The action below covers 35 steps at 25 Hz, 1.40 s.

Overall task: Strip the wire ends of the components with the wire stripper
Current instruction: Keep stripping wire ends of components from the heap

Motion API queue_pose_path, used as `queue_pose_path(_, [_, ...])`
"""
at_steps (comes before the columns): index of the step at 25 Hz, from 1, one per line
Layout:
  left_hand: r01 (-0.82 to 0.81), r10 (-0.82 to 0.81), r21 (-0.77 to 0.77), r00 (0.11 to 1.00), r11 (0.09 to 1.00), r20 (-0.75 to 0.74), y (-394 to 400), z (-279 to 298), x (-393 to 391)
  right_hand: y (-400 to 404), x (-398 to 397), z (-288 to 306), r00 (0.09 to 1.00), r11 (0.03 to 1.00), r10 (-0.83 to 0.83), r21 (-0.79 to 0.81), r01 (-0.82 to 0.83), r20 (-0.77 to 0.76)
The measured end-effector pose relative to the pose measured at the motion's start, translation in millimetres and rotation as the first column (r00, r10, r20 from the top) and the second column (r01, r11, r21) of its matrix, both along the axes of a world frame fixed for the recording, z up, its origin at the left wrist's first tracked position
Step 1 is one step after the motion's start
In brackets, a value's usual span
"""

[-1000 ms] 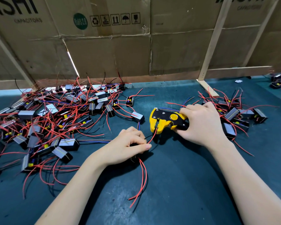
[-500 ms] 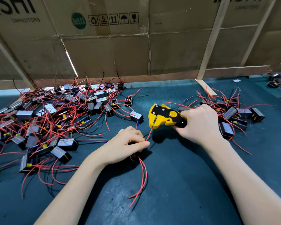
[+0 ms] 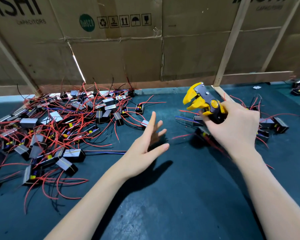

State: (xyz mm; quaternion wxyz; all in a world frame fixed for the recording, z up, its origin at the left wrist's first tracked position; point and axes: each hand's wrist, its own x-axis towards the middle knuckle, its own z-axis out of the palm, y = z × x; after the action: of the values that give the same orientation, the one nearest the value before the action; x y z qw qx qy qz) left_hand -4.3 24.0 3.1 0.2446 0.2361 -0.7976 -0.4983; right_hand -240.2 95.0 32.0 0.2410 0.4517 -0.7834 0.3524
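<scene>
You face a dark teal tabletop [image 3: 189,196], its surface scuffed and faintly glossy. Behind it stands a wall of flattened brown cardboard boxes [image 3: 121,54], printed with "CAPACITORS", a green round sticker and handling symbols. Pale wooden battens [image 3: 228,49] brace the cardboard. A thin slit of bright light [image 3: 78,65] shows through one seam.

Cardboard box [image 3: 111,40] — "CAPACITORS", green "RoHS 2.0", "5".

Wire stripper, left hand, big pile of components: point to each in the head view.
wire stripper [image 3: 202,101]: head view, on its black and yellow head, above the gripping fingers.
left hand [image 3: 145,144]: head view, on the open palm.
pile of components [image 3: 55,130]: head view, mid-pile among red wires.
</scene>
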Motion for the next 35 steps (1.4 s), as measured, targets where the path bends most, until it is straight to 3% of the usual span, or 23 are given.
queue_pose_path(2, [-0.139, 0.158, -0.216, 0.985, 0.967, 0.075, -11, -3, 9, 3, -2, 6, 0.997, 0.999, 0.044, 0.022, -0.046, 0.069])
queue_pose_path(4, [-0.341, 0.377, -0.394, 0.926, 0.854, 0.016, -23, -2, 18, 5, 0, 11, 0.969, 0.979, 0.199, 0.022, -0.204, 0.144])
queue_pose_path(6, [-0.478, 0.508, -0.454, 0.859, 0.752, -0.062, -31, 0, 24, 8, 2, 15, 0.915, 0.924, 0.355, 0.077, -0.375, 0.194])
queue_pose_path(9, [-0.45, 0.517, -0.518, 0.856, 0.728, -0.017, -38, -3, 25, 13, -3, 18, 0.782, 0.73, 0.501, 0.304, -0.612, 0.372])
queue_pose_path(11, [-0.334, 0.464, -0.606, 0.883, 0.722, 0.066, -37, -8, 23, 16, -4, 17, 0.772, 0.63, 0.445, 0.455, -0.63, 0.453])
queue_pose_path(13, [-0.244, 0.413, -0.648, 0.903, 0.721, 0.118, -37, -13, 18, 14, -5, 11, 0.874, 0.686, 0.301, 0.55, -0.477, 0.382])
queue_pose_path(15, [-0.174, 0.392, -0.671, 0.901, 0.721, 0.187, -39, -15, 12, 10, -5, 7, 0.972, 0.774, 0.087, 0.6, -0.204, 0.218])
queue_pose_path(17, [-0.123, 0.44, -0.738, 0.862, 0.664, 0.252, -42, -16, 9, 7, -4, 5, 0.994, 0.824, -0.048, 0.566, -0.016, 0.099])
queue_pose_path(19, [-0.104, 0.52, -0.817, 0.815, 0.567, 0.257, -44, -15, 10, 6, -4, 5, 0.994, 0.919, -0.029, 0.394, -0.014, 0.103])
queue_pose_path(21, [-0.137, 0.566, -0.854, 0.799, 0.502, 0.204, -43, -14, 10, 4, -1, 5, 0.968, 0.979, 0.12, 0.134, -0.152, 0.221])
queue_pose_path(22, [-0.175, 0.587, -0.861, 0.793, 0.478, 0.164, -42, -13, 9, 2, 3, 6, 0.912, 0.962, 0.251, 0.017, -0.271, 0.323])
queue_pose_path(23, [-0.219, 0.609, -0.863, 0.784, 0.454, 0.122, -41, -11, 8, 0, 10, 7, 0.796, 0.909, 0.399, -0.084, -0.408, 0.456])
queue_pose_path(25, [-0.26, 0.631, -0.873, 0.773, 0.413, 0.068, -40, -7, 8, -3, 28, 7, 0.407, 0.733, 0.605, -0.279, -0.621, 0.684])
queue_pose_path(26, [-0.252, 0.624, -0.88, 0.779, 0.404, 0.063, -39, -6, 9, -4, 35, 5, 0.278, 0.674, 0.621, -0.319, -0.667, 0.733])
queue_pose_path(27, [-0.254, 0.607, -0.878, 0.793, 0.406, 0.052, -39, -6, 12, -4, 40, 3, 0.236, 0.645, 0.616, -0.309, -0.699, 0.751])
queue_pose_path(29, [-0.331, 0.561, -0.821, 0.828, 0.466, -0.016, -37, -4, 16, -4, 46, 0, 0.261, 0.643, 0.59, -0.249, -0.724, 0.764])
queue_pose_path(32, [-0.468, 0.429, -0.597, 0.876, 0.651, -0.219, -25, 1, 11, -4, 47, 0, 0.268, 0.664, 0.558, -0.229, -0.711, 0.785])
queue_pose_path(35, [-0.407, 0.299, -0.445, 0.908, 0.798, -0.294, -13, 2, 4, -2, 44, 1, 0.228, 0.643, 0.494, -0.176, -0.746, 0.839])
